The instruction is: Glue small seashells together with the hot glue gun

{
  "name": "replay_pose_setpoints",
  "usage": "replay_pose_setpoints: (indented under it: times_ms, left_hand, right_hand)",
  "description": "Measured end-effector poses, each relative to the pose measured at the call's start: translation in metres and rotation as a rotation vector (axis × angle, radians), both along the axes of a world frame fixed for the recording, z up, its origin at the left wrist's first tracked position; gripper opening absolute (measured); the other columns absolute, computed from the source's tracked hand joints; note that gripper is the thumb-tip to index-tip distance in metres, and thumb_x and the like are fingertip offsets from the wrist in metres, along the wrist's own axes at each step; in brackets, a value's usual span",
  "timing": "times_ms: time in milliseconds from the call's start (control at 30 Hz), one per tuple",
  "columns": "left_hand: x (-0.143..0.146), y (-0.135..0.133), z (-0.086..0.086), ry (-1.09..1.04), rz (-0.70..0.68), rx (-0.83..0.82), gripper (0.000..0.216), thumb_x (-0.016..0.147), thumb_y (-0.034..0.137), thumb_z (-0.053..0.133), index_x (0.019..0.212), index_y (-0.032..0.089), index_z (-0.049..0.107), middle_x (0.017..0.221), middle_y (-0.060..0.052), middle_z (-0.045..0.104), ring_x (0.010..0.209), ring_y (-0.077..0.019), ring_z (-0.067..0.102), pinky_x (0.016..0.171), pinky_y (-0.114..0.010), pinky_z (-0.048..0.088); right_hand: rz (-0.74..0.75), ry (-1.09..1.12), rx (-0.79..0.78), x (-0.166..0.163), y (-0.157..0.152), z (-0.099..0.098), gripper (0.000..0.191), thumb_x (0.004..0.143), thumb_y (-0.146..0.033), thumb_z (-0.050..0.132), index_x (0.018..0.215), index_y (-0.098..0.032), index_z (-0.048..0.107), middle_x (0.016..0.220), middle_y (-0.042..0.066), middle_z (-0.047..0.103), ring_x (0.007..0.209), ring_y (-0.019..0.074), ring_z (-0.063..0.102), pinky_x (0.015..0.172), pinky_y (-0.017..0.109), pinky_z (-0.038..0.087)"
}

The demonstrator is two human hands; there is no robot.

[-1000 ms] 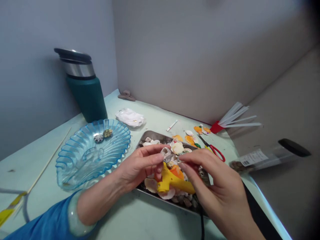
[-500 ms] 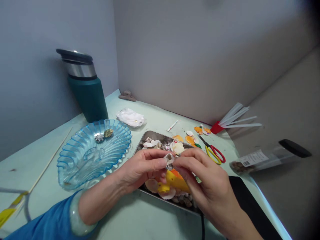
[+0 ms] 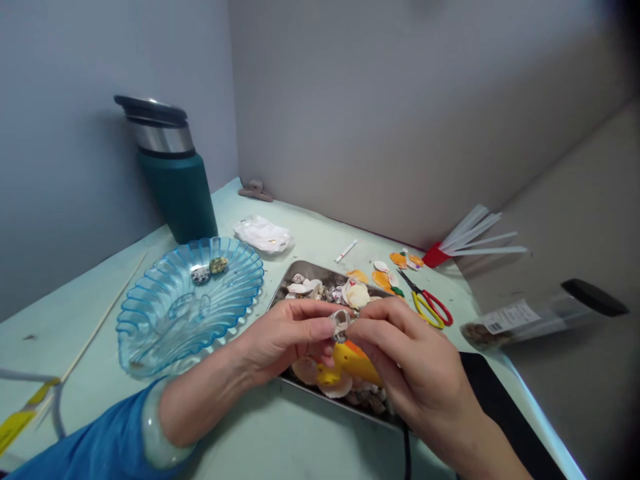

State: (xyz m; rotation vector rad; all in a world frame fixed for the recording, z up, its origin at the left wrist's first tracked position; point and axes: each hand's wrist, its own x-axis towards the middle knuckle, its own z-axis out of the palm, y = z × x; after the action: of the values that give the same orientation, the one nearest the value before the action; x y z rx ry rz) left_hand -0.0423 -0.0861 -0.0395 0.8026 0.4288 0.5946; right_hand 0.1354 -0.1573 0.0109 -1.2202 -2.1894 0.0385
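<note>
My left hand (image 3: pixel 283 337) and my right hand (image 3: pixel 405 360) meet over a metal tray (image 3: pixel 300 270) filled with several seashells. Both pinch one small pale spiral shell (image 3: pixel 341 322) between their fingertips. Just below the hands, a yellow glue gun (image 3: pixel 350 365) lies in the tray on top of the shells. A blue glass shell-shaped dish (image 3: pixel 187 303) sits to the left of my left hand, with two small dark shells (image 3: pixel 209 269) in it.
A teal flask (image 3: pixel 173 177) stands at the back left. Red and yellow scissors (image 3: pixel 430 305), orange shells (image 3: pixel 385 270), clear glue sticks (image 3: pixel 477 237), a white packet (image 3: pixel 263 235), a clear tube (image 3: pixel 535 317) and a thin wooden stick (image 3: pixel 100 320) lie around.
My right hand has moved left to meet my left hand, and both now pinch the small shell together. The glue gun is more covered by the hands.
</note>
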Motion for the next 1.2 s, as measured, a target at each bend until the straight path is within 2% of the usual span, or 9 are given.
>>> replay_pose_setpoints:
  times_ms: [267, 633, 1200]
  left_hand:
    - [-0.0003, 0.0001, -0.0020, 0.002, -0.017, 0.010, 0.029, 0.074, 0.028, 0.075, 0.099, 0.015, 0.073, 0.073, -0.003, 0.065, 0.057, -0.0070, 0.059, 0.059, -0.021, 0.053]
    - [-0.0002, -0.0002, 0.0005, 0.012, -0.014, 0.007, 0.027, 0.073, 0.030, 0.076, 0.095, 0.015, 0.074, 0.069, -0.002, 0.064, 0.056, -0.0073, 0.058, 0.058, -0.021, 0.052]
    - [-0.0006, 0.0005, -0.0008, 0.009, -0.001, 0.008, 0.030, 0.072, 0.030, 0.076, 0.097, 0.014, 0.074, 0.074, -0.004, 0.065, 0.057, -0.0075, 0.058, 0.059, -0.022, 0.051]
  right_hand:
    - [0.006, -0.035, 0.052, -0.0031, 0.0018, 0.0059, 0.027, 0.088, -0.008, 0.041, 0.084, -0.017, 0.067, 0.079, 0.005, 0.060, 0.065, 0.0131, 0.060, 0.056, 0.025, 0.051]
    - [-0.004, -0.082, 0.047, -0.0036, 0.0026, 0.0058, 0.029, 0.088, -0.010, 0.041, 0.081, -0.017, 0.068, 0.076, 0.004, 0.059, 0.061, 0.0126, 0.056, 0.052, 0.024, 0.048]
    - [0.031, -0.013, 0.043, -0.0034, 0.0036, 0.0008, 0.023, 0.088, -0.008, 0.044, 0.087, -0.017, 0.066, 0.083, 0.005, 0.061, 0.070, 0.0134, 0.062, 0.061, 0.025, 0.051]
